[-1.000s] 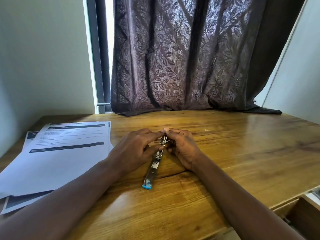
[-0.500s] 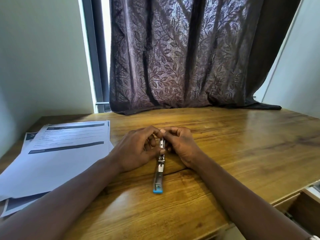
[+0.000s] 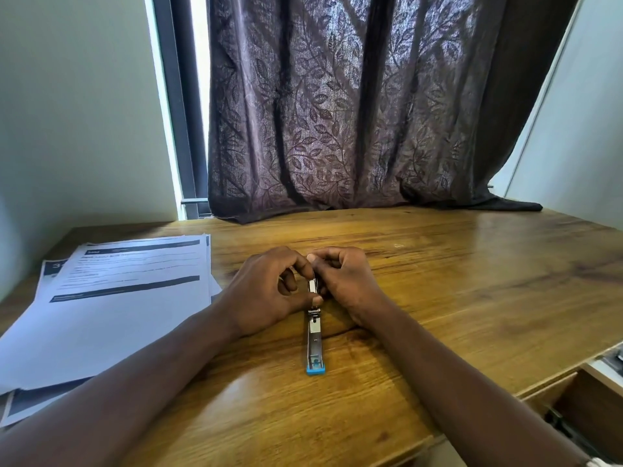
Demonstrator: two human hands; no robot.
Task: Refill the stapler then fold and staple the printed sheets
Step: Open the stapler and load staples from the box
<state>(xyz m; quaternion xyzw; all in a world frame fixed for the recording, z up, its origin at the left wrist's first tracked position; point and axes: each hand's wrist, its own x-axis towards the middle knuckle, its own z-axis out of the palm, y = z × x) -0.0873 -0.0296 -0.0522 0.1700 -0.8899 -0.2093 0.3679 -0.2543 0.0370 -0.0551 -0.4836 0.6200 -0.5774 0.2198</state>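
A slim metal stapler (image 3: pixel 315 335) with blue plastic ends lies opened flat on the wooden desk (image 3: pixel 472 298), its near blue end pointing toward me. My left hand (image 3: pixel 269 291) and my right hand (image 3: pixel 347 281) meet over its far end, fingers curled, pinching the far part of the stapler between fingertips and thumbs. Whether a strip of staples is between the fingers is hidden. A stack of printed sheets (image 3: pixel 111 305) lies flat at the left of the desk.
A dark leaf-patterned curtain (image 3: pixel 354 112) hangs down onto the desk's far edge. An open drawer (image 3: pixel 590 409) juts out at the lower right. Walls close in on the left and right.
The stapler has swung from a diagonal to pointing straight at me and now lies flat. Both hands have stayed together on its far end.
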